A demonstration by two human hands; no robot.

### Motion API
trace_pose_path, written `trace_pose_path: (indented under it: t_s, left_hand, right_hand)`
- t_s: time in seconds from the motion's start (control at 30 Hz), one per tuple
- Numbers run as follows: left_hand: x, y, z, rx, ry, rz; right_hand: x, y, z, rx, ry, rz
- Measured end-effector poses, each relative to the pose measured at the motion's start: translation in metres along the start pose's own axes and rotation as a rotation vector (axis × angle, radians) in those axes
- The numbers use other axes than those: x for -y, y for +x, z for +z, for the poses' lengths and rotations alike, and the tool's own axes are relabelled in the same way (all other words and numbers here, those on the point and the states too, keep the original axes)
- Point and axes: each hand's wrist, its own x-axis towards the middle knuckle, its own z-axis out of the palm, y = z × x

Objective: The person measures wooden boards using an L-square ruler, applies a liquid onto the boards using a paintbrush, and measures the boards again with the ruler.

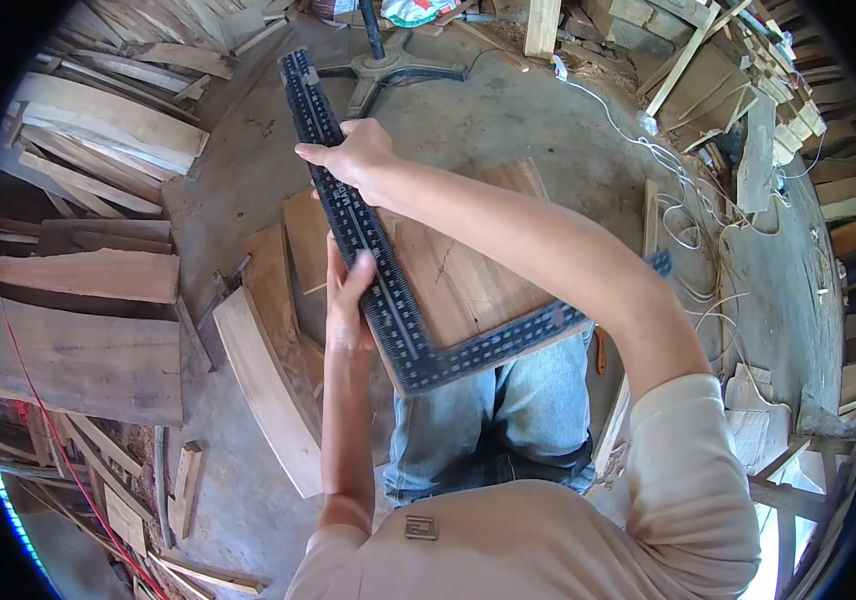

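A black L-shaped square with white markings (388,290) lies along the left and near edges of a square wooden board (468,265) over my knees. My right hand (356,155) grips the square's long arm near its upper end, thumb on one side. Lower down, my left hand (348,290) is closed round the left edge of the board and square, its thumb on top and its other fingers partly hidden underneath. The square's short arm runs to the right beneath my right forearm.
A curved plank (268,390) leans at the left of my knees. Stacked boards (73,350) line the far left. A metal stand base (380,68) is ahead. White cable (663,155) loops over the floor at right, beside wood scraps.
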Motion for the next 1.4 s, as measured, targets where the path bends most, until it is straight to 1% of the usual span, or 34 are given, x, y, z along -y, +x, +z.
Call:
trace_pose_path:
  t_s: [0.07,0.1,0.13,0.2,0.27,0.3,0.37,0.43,0.5,0.53,0.57,0.63,0.67,0.7,0.8,0.87,1.03,1.17,1.23,1.33,1.4]
  left_hand:
    - [-0.003,0.001,0.011,-0.133,0.014,-0.010]
    - [-0.005,-0.001,0.017,-0.184,-0.020,-0.023]
    - [-0.006,0.000,0.018,-0.185,-0.026,-0.020]
    - [-0.007,0.000,0.016,-0.176,-0.015,-0.033]
    - [-0.007,0.001,0.013,-0.126,-0.023,-0.032]
    - [-0.007,0.002,0.013,-0.125,-0.037,-0.030]
    - [-0.010,0.003,0.017,-0.129,-0.051,-0.044]
    - [-0.009,0.006,0.015,-0.136,-0.015,-0.043]
    - [-0.008,0.006,0.017,-0.146,-0.029,-0.054]
    - [-0.006,0.008,0.017,-0.144,-0.060,-0.056]
    - [-0.005,0.010,0.012,-0.131,-0.063,-0.087]
    - [-0.006,0.008,0.018,-0.162,-0.055,-0.117]
    - [-0.007,0.008,0.020,-0.195,-0.050,-0.128]
    - [-0.007,0.008,0.022,-0.228,-0.044,-0.138]
    - [-0.006,0.010,0.023,-0.211,-0.070,-0.121]
    - [-0.007,0.008,0.025,-0.214,-0.083,-0.120]
    - [-0.009,0.009,0.028,-0.251,-0.064,-0.139]
    - [-0.003,0.013,0.020,-0.217,-0.079,-0.102]
    - [-0.002,0.014,0.018,-0.258,-0.141,-0.169]
    - [-0.004,0.016,0.014,-0.187,-0.141,-0.151]
    - [-0.002,0.016,0.013,-0.216,-0.124,-0.153]
  right_hand:
    - [-0.002,0.004,0.003,-0.072,-0.200,-0.193]
    - [-0.003,0.006,-0.006,-0.002,-0.464,-0.186]
    - [0.004,-0.004,-0.015,0.000,-0.470,-0.187]
    - [0.014,-0.022,-0.036,0.092,-0.929,-0.366]
    - [0.017,-0.050,-0.072,0.156,-1.080,-0.592]
    - [0.031,-0.067,-0.094,0.329,-0.961,-0.477]
    - [0.050,-0.100,-0.137,0.619,-0.907,-0.384]
    - [0.047,-0.126,-0.185,0.725,-1.005,-0.673]
    - [0.052,-0.160,-0.213,0.646,-1.183,-0.562]
    - [0.044,-0.168,-0.222,0.586,-1.124,-0.569]
    - [0.036,-0.174,-0.228,0.593,-1.123,-0.549]
    - [0.021,-0.182,-0.236,0.447,-1.090,-0.578]
    - [0.010,-0.184,-0.240,0.419,-1.018,-0.553]
    - [0.009,-0.186,-0.241,0.416,-1.011,-0.551]
    - [0.004,-0.188,-0.241,0.423,-1.001,-0.535]
    - [0.000,-0.188,-0.240,0.377,-0.982,-0.610]
    - [-0.013,-0.188,-0.244,0.359,-0.976,-0.635]
    - [-0.010,-0.182,-0.247,0.399,-0.950,-0.650]
    - [-0.011,-0.180,-0.247,0.422,-0.968,-0.647]
    - [-0.008,-0.177,-0.245,0.436,-1.006,-0.695]
    - [-0.008,-0.176,-0.245,0.439,-0.996,-0.699]
